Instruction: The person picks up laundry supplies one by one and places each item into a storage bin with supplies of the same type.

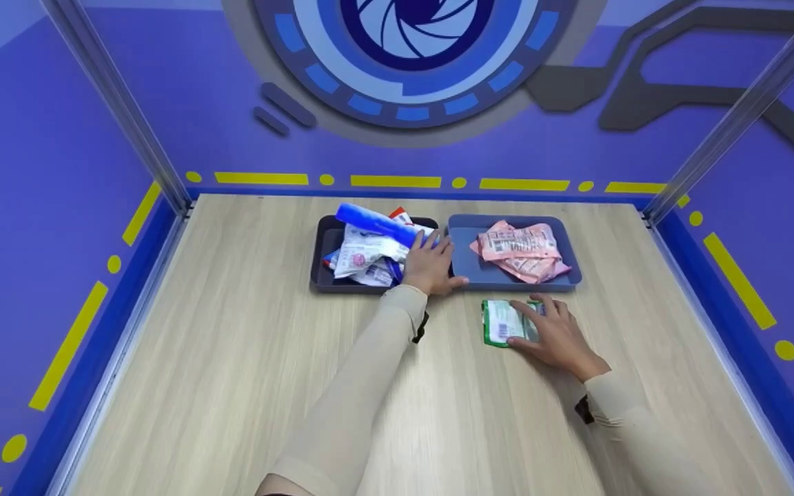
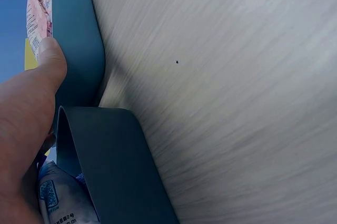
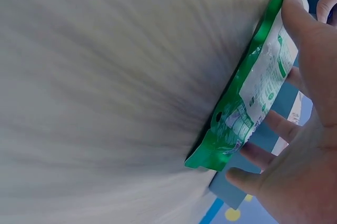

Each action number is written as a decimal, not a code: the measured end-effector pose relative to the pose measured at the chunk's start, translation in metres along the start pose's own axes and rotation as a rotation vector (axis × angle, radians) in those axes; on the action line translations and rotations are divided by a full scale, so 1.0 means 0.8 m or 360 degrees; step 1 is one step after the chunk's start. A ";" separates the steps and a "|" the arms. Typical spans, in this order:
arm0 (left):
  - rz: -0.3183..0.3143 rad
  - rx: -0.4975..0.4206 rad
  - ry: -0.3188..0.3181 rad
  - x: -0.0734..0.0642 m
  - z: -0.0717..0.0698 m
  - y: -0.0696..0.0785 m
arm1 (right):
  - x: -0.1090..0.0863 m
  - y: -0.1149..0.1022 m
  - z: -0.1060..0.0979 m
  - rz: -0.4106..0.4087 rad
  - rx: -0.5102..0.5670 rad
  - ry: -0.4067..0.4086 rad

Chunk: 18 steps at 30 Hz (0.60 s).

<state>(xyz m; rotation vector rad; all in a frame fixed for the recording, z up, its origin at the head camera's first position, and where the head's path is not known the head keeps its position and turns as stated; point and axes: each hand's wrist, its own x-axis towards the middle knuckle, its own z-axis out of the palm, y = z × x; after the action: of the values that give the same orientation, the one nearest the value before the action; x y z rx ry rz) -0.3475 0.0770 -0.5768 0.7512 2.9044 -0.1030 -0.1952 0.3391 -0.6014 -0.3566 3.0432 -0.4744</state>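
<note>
My left hand (image 1: 430, 264) lies over the right end of the black tray (image 1: 316, 265). Its fingers reach the lower end of a long blue stick-shaped item (image 1: 373, 220) that slants across white packets (image 1: 362, 258). In the left wrist view the thumb (image 2: 50, 58) extends straight over the blue-grey tray (image 2: 79, 39). Flat on the table in front of that tray is a green-and-white packet (image 1: 500, 322). My right hand (image 1: 559, 337) spreads over its right part, thumb along the near edge and index finger along the far one. In the right wrist view the thumb touches the packet (image 3: 268, 76).
Pink packets (image 1: 521, 251) lie piled in the blue-grey tray, which stands right beside the black one. The wooden table (image 1: 245, 372) is walled by purple panels (image 1: 183, 89), with metal posts (image 1: 121, 103) at the back corners.
</note>
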 end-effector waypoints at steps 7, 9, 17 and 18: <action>-0.0006 0.0005 -0.0004 -0.001 0.000 0.000 | -0.002 0.002 -0.002 -0.0002 -0.0026 -0.0052; -0.0002 0.0003 -0.0006 -0.002 0.000 0.000 | -0.003 0.002 -0.003 -0.0006 -0.0022 -0.0063; 0.0005 0.0012 0.0004 0.002 0.002 -0.001 | -0.003 -0.001 -0.008 0.0022 -0.0016 -0.0094; 0.0006 0.0007 0.0006 0.003 0.003 -0.001 | -0.003 -0.002 -0.009 0.0025 -0.0015 -0.0100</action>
<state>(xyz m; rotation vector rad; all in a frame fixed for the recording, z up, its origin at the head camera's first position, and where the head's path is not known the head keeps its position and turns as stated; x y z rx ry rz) -0.3493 0.0773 -0.5792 0.7580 2.9073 -0.1074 -0.1933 0.3403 -0.5943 -0.3413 2.9860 -0.4394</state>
